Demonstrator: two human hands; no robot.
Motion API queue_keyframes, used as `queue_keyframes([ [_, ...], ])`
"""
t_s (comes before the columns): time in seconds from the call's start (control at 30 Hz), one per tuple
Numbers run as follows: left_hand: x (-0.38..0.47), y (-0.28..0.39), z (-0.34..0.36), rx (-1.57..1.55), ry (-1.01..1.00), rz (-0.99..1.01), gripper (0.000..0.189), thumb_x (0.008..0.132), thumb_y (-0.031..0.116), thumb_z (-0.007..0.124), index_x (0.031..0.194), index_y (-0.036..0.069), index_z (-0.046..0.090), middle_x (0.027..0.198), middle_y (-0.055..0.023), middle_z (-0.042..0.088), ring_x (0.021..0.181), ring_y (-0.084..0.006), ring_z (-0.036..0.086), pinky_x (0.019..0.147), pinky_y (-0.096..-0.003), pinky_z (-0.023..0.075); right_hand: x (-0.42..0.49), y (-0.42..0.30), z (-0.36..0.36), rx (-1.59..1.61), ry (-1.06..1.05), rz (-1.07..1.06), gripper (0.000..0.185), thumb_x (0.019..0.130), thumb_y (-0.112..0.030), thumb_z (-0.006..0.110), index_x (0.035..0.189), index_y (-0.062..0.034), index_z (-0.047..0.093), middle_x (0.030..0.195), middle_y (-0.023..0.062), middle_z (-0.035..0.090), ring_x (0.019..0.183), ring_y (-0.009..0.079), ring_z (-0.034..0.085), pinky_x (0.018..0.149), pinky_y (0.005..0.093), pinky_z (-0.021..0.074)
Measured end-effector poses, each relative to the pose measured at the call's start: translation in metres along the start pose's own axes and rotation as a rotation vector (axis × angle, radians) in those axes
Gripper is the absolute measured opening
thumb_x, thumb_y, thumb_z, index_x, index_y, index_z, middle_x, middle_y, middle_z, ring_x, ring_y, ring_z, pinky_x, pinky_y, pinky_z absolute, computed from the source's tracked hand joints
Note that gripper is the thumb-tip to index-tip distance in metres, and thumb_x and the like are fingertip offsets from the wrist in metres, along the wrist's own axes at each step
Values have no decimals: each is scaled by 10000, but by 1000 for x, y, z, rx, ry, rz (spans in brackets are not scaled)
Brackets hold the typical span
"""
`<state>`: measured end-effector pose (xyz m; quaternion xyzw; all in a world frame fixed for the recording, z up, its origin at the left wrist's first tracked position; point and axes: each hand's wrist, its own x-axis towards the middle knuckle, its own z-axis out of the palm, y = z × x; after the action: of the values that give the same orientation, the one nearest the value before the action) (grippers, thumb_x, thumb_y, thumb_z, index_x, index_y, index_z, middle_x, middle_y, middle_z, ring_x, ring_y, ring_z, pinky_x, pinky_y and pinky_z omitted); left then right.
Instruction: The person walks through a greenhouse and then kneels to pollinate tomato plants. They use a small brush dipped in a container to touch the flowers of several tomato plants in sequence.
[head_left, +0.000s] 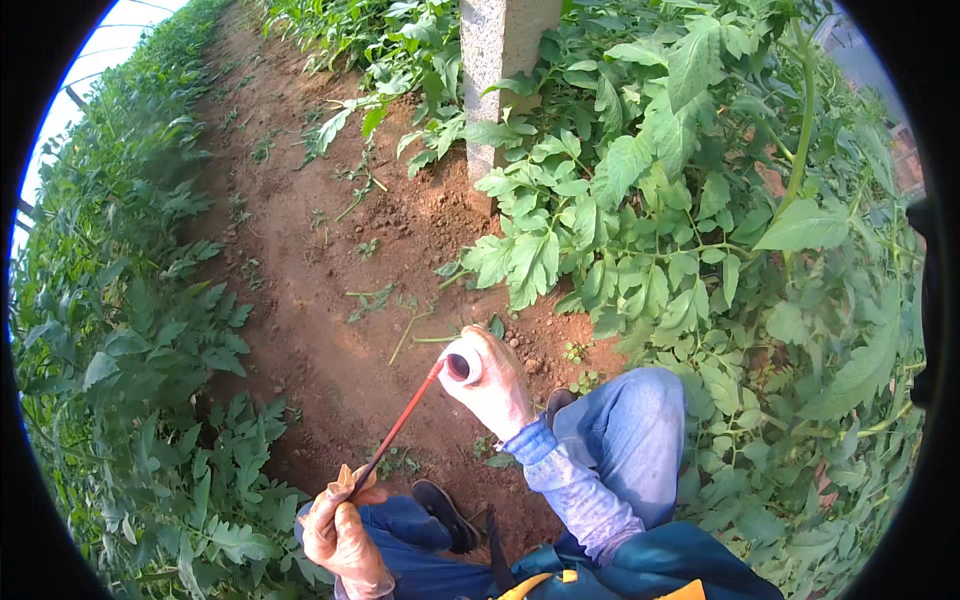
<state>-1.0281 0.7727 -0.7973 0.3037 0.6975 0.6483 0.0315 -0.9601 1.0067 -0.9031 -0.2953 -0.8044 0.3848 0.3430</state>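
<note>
My left hand (346, 534), in a thin stained glove, grips the dark end of a slender reddish stick, possibly a brush (409, 409). The stick slants up to the right, and its red far end meets the rim of a small white bottle (472, 349). My right hand (501, 390), also in a thin glove, is wrapped around that bottle, its mouth facing up towards me. Dark red shows inside the mouth; whether it is liquid I cannot tell. Both hands are above the bare soil path (315, 360), in front of my bent knees.
Dense tomato plants (637, 165) crowd the right side, and another leafy row (127, 360) lines the left. A concrete post (484, 90) rises from the soil ahead. Cut stems and leaves (405, 330) are scattered on the path. My bent right knee (637, 420) is beside the foliage.
</note>
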Motion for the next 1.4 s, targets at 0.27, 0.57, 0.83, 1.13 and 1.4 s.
queue_keyframes([
  [0.27,-23,2,25,-310,101,70,324,1078,223,555,1250,-39,636,1151,-228,721,721,-219,707,651,-296,574,3,-15,-48,248,-82,-106,171,880,-211,752,981,-106,661,903,87,607,867,299,641,778,411,509],
  [0.57,-47,58,112,-431,81,-82,365,1098,232,514,1332,-30,615,1269,-181,701,821,-149,674,731,-296,552,-44,-8,-185,57,138,0,489,782,-125,848,1211,-74,620,1091,67,704,1000,198,693,897,334,556],
  [0.83,-31,45,228,-627,-99,-101,321,1061,126,595,1334,-42,613,1232,-180,721,821,-174,720,733,-299,596,-48,5,-265,105,368,-72,527,771,-4,850,1239,-40,613,1117,24,695,998,131,672,942,285,536],
  [1.13,67,-18,383,-867,-245,-285,384,1051,165,640,1394,-5,604,1125,-95,710,831,-132,695,731,-269,570,-33,15,-274,112,436,121,697,757,-13,874,1356,14,517,1279,107,621,1105,175,657,976,339,538],
  [1.4,125,-46,442,-897,-317,-254,322,1055,161,634,1341,11,640,967,-75,732,782,-117,683,719,-260,561,-16,30,-270,69,409,107,801,734,-161,943,1387,5,510,1356,150,583,1154,240,626,1000,377,526],
])
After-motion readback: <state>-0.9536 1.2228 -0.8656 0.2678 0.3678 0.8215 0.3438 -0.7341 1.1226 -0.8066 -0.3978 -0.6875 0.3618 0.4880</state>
